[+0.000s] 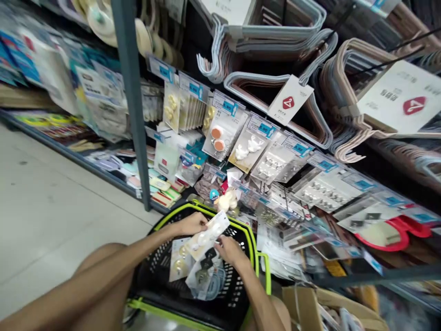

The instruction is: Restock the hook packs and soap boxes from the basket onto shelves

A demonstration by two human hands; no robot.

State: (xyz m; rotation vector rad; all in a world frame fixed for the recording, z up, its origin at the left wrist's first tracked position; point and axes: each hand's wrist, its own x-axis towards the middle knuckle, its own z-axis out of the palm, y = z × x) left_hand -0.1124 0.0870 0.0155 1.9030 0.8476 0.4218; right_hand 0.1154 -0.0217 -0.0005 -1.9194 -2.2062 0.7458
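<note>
Floor (37, 220) is brightly and evenly lit; dark shadow is left behind the hangers (292, 31). Glare is caught on clear plastic packs (226, 126). Held packet (211, 232) is well lit, fine print unreadable. Goods (51, 69) at left are smeared by blur, lower right corner too. Edges are stretched by wide-angle distortion; centre is rendered sharper.

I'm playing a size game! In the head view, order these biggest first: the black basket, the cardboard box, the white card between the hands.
1. Black basket
2. Cardboard box, partly cut off
3. White card
</note>
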